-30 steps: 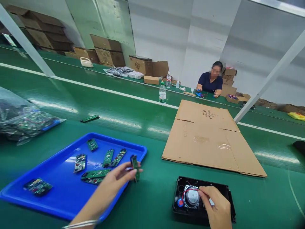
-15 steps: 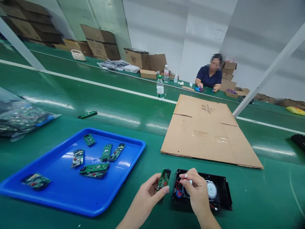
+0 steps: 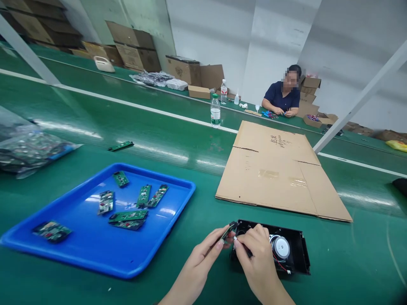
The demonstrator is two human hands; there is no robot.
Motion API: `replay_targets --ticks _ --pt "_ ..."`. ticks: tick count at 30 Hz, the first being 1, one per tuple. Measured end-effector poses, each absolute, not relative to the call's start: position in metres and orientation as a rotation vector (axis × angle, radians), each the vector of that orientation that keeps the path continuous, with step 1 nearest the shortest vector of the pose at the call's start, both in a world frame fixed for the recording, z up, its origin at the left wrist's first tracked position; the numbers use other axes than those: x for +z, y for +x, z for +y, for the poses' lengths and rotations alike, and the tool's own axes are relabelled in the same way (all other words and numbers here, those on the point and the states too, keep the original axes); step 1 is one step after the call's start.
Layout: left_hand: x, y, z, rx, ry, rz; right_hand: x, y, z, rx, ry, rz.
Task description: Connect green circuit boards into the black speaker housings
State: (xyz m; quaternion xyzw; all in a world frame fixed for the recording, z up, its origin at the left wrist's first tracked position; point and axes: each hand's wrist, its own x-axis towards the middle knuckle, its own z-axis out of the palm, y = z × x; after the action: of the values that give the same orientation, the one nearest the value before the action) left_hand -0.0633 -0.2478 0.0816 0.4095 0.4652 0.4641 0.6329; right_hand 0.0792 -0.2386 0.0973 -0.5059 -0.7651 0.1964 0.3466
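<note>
My left hand grips a green circuit board, tilted nearly edge-on, at the left edge of a black housing. Over the housing's left part, my right hand pinches a small white connector close to the board. A round silver speaker lies in the housing, and a red and black wire with a second white plug runs below it. My right hand hides the housing's left side.
A blue tray with several circuit boards is at left, beside a plastic bag of boards. Flattened cardboard lies beyond the housing. Further back stand a bottle and a seated person.
My left hand has turned the board from face-up to nearly edge-on and moved it right. My right hand has brought the white connector left and down to it. The seated person's hands have come together.
</note>
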Motion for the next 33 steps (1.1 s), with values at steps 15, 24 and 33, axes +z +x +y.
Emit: replay_targets --ticks 15,24,33 --pt "0.078 -0.063 -0.254 1.079 1.082 0.92 0.107 0.082 -0.239 1.596 -1.124 -1.378" --pt "0.083 -0.071 -0.25 1.154 1.609 0.84 0.106 0.086 -0.237 1.771 -1.041 -1.333" --pt "0.093 -0.09 -0.248 1.051 1.975 1.226 0.124 0.126 -0.233 1.188 -1.351 -1.867"
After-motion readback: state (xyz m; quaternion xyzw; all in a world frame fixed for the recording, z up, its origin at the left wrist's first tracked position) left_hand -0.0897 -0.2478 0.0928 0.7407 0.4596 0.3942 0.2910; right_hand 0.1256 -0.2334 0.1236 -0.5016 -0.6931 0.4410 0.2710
